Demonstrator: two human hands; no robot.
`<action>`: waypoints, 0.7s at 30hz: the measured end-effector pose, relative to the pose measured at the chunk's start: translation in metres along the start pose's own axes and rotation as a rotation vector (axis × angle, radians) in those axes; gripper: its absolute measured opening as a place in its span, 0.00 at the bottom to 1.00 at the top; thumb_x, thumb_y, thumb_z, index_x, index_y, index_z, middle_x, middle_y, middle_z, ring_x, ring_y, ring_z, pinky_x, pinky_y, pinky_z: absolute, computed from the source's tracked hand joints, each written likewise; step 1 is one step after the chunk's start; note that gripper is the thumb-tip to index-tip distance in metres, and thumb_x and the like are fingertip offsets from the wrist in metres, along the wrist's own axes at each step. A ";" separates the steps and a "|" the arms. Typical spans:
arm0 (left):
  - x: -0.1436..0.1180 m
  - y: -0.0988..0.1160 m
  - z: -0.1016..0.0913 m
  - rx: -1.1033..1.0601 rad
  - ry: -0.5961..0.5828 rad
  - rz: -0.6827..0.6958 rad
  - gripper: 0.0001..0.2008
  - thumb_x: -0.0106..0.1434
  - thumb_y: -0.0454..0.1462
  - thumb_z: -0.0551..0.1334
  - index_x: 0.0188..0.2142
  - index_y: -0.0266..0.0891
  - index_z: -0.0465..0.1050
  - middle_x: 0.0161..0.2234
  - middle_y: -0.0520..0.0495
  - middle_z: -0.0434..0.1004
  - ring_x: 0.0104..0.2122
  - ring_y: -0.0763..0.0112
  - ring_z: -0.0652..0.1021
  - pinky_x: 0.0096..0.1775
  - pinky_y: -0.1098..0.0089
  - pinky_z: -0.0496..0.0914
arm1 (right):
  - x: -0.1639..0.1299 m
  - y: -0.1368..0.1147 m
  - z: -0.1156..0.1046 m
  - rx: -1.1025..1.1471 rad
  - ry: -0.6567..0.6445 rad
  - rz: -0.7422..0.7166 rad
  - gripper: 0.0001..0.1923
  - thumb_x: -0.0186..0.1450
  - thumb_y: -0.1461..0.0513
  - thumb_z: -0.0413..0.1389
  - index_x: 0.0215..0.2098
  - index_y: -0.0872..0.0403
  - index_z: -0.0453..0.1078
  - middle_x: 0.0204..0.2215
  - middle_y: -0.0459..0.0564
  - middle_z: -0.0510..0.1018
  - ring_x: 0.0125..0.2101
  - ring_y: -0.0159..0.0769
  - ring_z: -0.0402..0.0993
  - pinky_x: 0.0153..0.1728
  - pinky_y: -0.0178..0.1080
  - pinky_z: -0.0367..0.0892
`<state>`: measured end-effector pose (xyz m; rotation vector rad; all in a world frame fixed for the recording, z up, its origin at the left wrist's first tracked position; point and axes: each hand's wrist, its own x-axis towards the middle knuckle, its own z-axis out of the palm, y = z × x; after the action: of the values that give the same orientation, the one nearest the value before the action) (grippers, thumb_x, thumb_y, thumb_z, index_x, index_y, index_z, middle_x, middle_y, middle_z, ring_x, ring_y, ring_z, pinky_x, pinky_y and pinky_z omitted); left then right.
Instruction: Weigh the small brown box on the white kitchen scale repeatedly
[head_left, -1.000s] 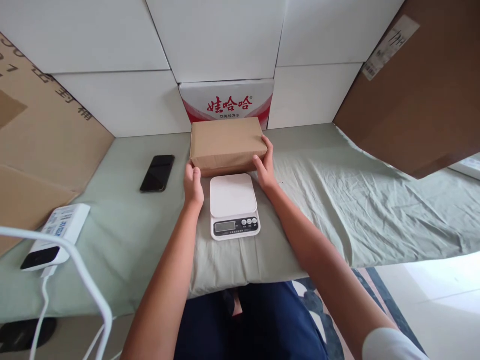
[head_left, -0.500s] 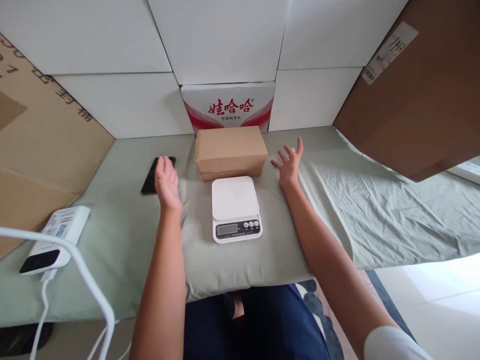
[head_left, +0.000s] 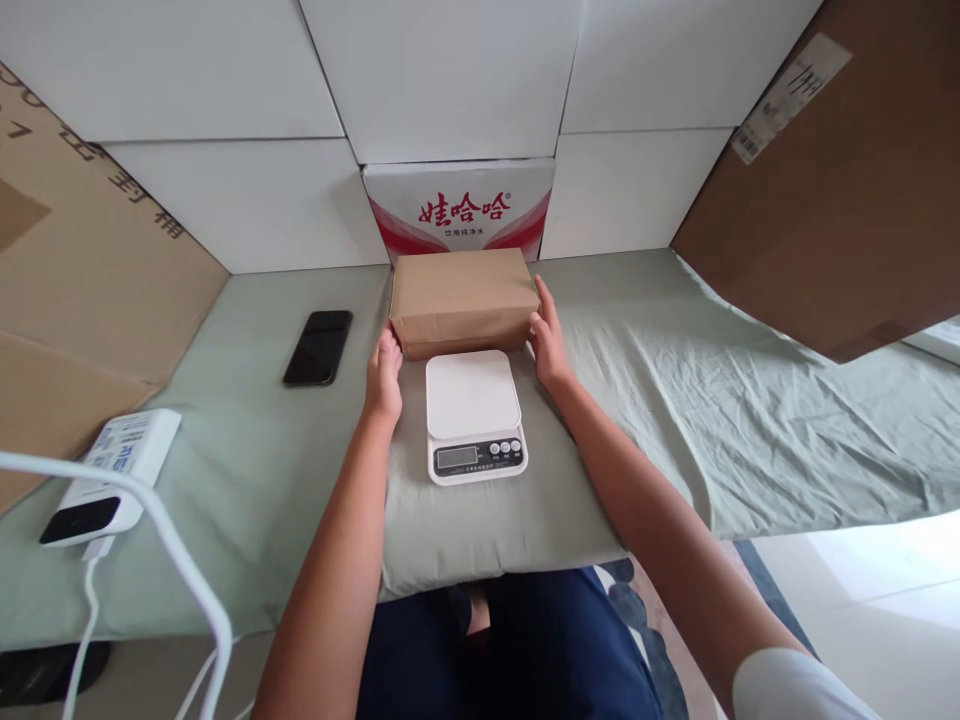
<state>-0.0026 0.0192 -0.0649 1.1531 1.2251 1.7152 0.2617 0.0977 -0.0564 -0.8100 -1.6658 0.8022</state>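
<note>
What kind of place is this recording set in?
Probably a makeshift home packing station: a cloth-covered table walled in by cardboard boxes, with a small scale and a brown parcel between both hands.

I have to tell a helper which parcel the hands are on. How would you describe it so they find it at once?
On the green sheet, look just beyond the white kitchen scale, in front of the red-and-white carton. The brown parcel lies there, with the left hand and right hand at its ends. It alone is plain and unprinted.

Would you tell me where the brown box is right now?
In the head view, the brown box sits centre, between the white scale and the red-printed carton, with both hands on its ends.
</note>
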 end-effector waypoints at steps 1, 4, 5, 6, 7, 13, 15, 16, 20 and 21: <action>0.000 0.000 0.000 -0.002 0.006 -0.002 0.46 0.59 0.71 0.55 0.65 0.46 0.71 0.70 0.36 0.65 0.72 0.51 0.63 0.70 0.52 0.58 | 0.000 -0.002 0.001 0.007 0.003 0.016 0.43 0.70 0.34 0.41 0.77 0.41 0.42 0.78 0.44 0.50 0.76 0.40 0.51 0.74 0.52 0.55; -0.001 -0.001 0.000 0.012 0.003 0.009 0.45 0.60 0.70 0.55 0.64 0.44 0.72 0.69 0.35 0.67 0.71 0.50 0.65 0.70 0.52 0.59 | -0.001 -0.007 0.003 0.090 0.024 0.079 0.44 0.69 0.35 0.45 0.76 0.44 0.45 0.78 0.46 0.49 0.77 0.43 0.46 0.76 0.54 0.48; -0.001 -0.001 -0.001 0.027 -0.003 0.016 0.45 0.60 0.70 0.55 0.64 0.43 0.72 0.69 0.34 0.67 0.71 0.50 0.66 0.70 0.52 0.60 | 0.000 -0.008 0.003 0.108 0.026 0.080 0.45 0.69 0.35 0.46 0.76 0.45 0.46 0.78 0.47 0.49 0.77 0.44 0.46 0.77 0.55 0.46; 0.000 0.000 -0.002 0.051 -0.011 0.026 0.45 0.61 0.70 0.54 0.64 0.42 0.72 0.69 0.33 0.68 0.70 0.50 0.66 0.69 0.52 0.60 | 0.000 -0.009 0.004 0.122 0.029 0.077 0.45 0.69 0.35 0.47 0.76 0.46 0.46 0.78 0.48 0.50 0.77 0.44 0.46 0.77 0.55 0.45; 0.001 0.002 -0.002 0.083 -0.024 0.045 0.45 0.62 0.69 0.54 0.64 0.41 0.72 0.68 0.33 0.68 0.70 0.49 0.67 0.69 0.52 0.61 | 0.001 -0.011 0.003 0.126 0.033 0.070 0.46 0.68 0.36 0.48 0.76 0.47 0.47 0.78 0.49 0.50 0.77 0.45 0.46 0.77 0.55 0.44; -0.001 0.037 0.001 0.214 -0.114 0.254 0.47 0.61 0.69 0.56 0.66 0.40 0.69 0.65 0.34 0.72 0.70 0.45 0.66 0.68 0.52 0.61 | 0.004 -0.035 -0.007 0.035 0.074 -0.048 0.48 0.68 0.34 0.45 0.77 0.43 0.37 0.79 0.46 0.45 0.78 0.47 0.43 0.76 0.58 0.46; -0.017 0.049 0.001 0.189 -0.119 0.291 0.47 0.61 0.69 0.56 0.67 0.41 0.68 0.66 0.34 0.71 0.70 0.45 0.66 0.68 0.52 0.61 | -0.006 -0.048 -0.011 -0.005 0.079 -0.102 0.47 0.68 0.34 0.44 0.77 0.41 0.34 0.78 0.46 0.45 0.77 0.48 0.44 0.76 0.59 0.46; -0.029 0.053 0.000 0.170 -0.117 0.305 0.47 0.61 0.69 0.55 0.68 0.40 0.67 0.67 0.34 0.70 0.70 0.45 0.66 0.68 0.53 0.62 | -0.014 -0.054 -0.014 -0.024 0.080 -0.121 0.48 0.68 0.34 0.45 0.77 0.40 0.34 0.78 0.46 0.46 0.77 0.49 0.44 0.76 0.59 0.46; -0.097 0.055 -0.011 0.096 -0.080 0.290 0.46 0.63 0.67 0.55 0.67 0.38 0.68 0.66 0.32 0.71 0.69 0.42 0.68 0.67 0.50 0.64 | -0.067 -0.066 -0.022 -0.076 0.062 -0.126 0.51 0.66 0.34 0.50 0.77 0.36 0.32 0.77 0.46 0.45 0.76 0.56 0.47 0.75 0.63 0.49; -0.112 0.054 -0.015 0.092 -0.077 0.267 0.46 0.62 0.67 0.55 0.67 0.38 0.68 0.65 0.32 0.72 0.68 0.41 0.69 0.67 0.49 0.64 | -0.080 -0.066 -0.023 -0.088 0.052 -0.125 0.51 0.66 0.33 0.50 0.77 0.35 0.31 0.77 0.46 0.45 0.75 0.57 0.47 0.74 0.64 0.49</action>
<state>0.0188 -0.1025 -0.0440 1.4803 1.1543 1.8022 0.2929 -0.0025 -0.0377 -0.7727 -1.6970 0.6199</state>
